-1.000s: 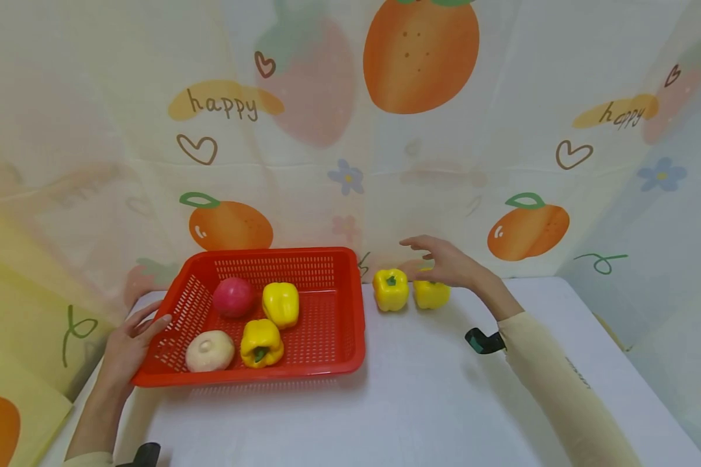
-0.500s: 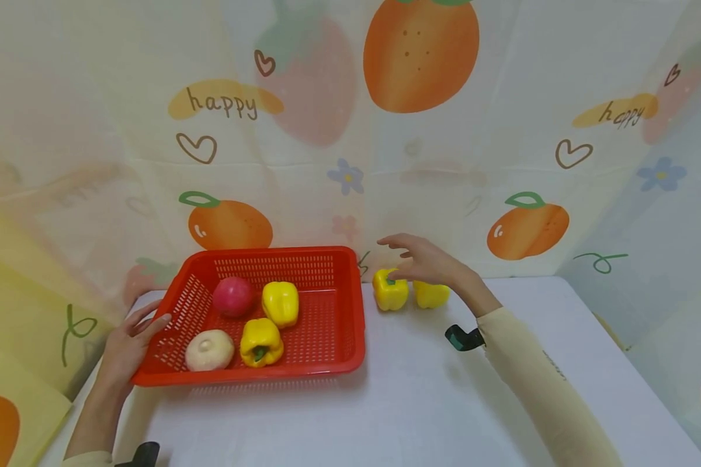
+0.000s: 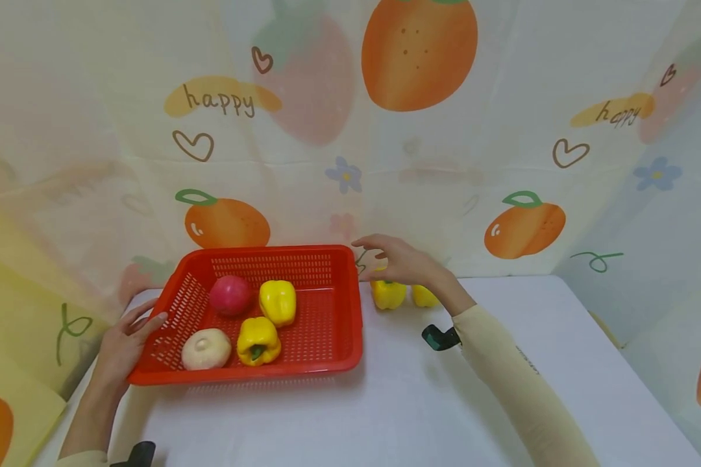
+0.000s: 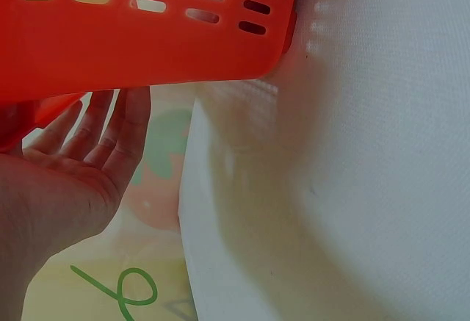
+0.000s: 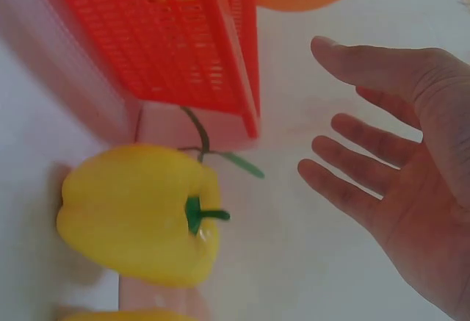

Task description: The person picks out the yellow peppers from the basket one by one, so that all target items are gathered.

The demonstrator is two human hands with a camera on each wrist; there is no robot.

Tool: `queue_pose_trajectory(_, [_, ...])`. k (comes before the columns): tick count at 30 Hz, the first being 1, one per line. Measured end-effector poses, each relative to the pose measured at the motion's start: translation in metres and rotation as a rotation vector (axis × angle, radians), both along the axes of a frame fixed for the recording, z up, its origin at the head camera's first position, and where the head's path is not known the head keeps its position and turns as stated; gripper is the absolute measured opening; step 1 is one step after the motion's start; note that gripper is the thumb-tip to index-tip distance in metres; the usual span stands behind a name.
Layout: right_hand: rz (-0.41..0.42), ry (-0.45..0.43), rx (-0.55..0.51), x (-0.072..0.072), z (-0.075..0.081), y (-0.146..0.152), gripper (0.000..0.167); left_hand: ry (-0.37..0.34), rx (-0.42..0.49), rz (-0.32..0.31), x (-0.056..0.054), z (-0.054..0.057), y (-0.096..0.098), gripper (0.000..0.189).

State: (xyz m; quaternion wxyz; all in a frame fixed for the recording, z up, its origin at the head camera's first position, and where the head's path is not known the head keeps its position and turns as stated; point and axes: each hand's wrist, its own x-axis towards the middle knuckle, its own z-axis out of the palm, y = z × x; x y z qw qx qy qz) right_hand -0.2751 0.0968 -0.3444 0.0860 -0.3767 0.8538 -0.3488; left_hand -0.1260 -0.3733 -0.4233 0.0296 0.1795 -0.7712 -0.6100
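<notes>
left hand (image 3: 122,340): fingers straight against red slotted plastic basket (image 3: 333,353) | right hand (image 3: 402,261): spread, empty, above yellow bell pepper (image 3: 388,295) | backdrop print (image 3: 216,100): "happy"

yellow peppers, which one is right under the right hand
The yellow pepper just outside the basket's right wall, the left one of the pair on the table. The open right hand hovers over it; its neighbour lies farther right, two more inside the basket.

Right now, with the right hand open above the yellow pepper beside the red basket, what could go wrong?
The right hand is open above the pepper and grips nothing, so a loose grasp might roll it into the second pepper close beside it. The red basket stands near; a sideways sweep could knock its wall. The left hand only touches the basket's left rim, so the basket might slide.
</notes>
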Motion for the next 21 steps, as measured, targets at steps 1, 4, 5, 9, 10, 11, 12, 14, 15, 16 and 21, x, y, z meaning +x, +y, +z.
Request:
queue_pose_trajectory(1, [0.006, 0.000, -0.001, 0.000, 0.000, -0.002, 0.062, 0.003, 0.001, 0.001, 0.000, 0.000, 0.000, 0.071])
queue_pose_trajectory(4, [0.027, 0.009, -0.013, 0.000, -0.001, -0.009, 0.059, 0.003, 0.000, 0.000, 0.000, 0.001, 0.000, 0.071])
queue_pose_trajectory(5, [0.031, 0.011, -0.012, 0.000, -0.001, -0.011, 0.059, 0.000, -0.011, -0.001, 0.000, 0.001, 0.000, 0.072])
queue_pose_trajectory(9, [0.031, -0.007, -0.009, 0.001, -0.001, -0.020, 0.061, -0.013, -0.032, -0.001, -0.001, 0.001, 0.000, 0.074])
queue_pose_trajectory(10, [0.028, -0.016, -0.007, 0.002, -0.002, -0.022, 0.062, -0.015, -0.038, 0.001, 0.000, 0.001, 0.000, 0.075])
queue_pose_trajectory(11, [0.029, -0.023, -0.009, 0.002, -0.002, -0.025, 0.063, -0.016, -0.038, 0.002, 0.000, 0.001, 0.000, 0.075])
queue_pose_trajectory(12, [0.029, -0.031, -0.011, 0.003, -0.002, -0.027, 0.063, -0.015, -0.037, 0.002, 0.000, 0.001, 0.000, 0.074])
queue_pose_trajectory(14, [0.030, -0.041, -0.011, 0.005, -0.002, -0.032, 0.063, -0.009, -0.014, 0.006, 0.000, 0.001, 0.000, 0.073])
queue_pose_trajectory(15, [0.029, -0.038, -0.006, 0.007, -0.002, -0.034, 0.063, -0.005, -0.005, 0.006, 0.000, 0.002, 0.000, 0.072])
queue_pose_trajectory(16, [0.030, -0.035, 0.000, 0.008, -0.002, -0.036, 0.063, -0.002, 0.009, 0.007, 0.000, 0.002, 0.000, 0.071])
queue_pose_trajectory(21, [0.042, 0.025, 0.052, 0.013, 0.000, -0.049, 0.064, 0.005, 0.033, 0.009, 0.001, 0.002, 0.000, 0.068])
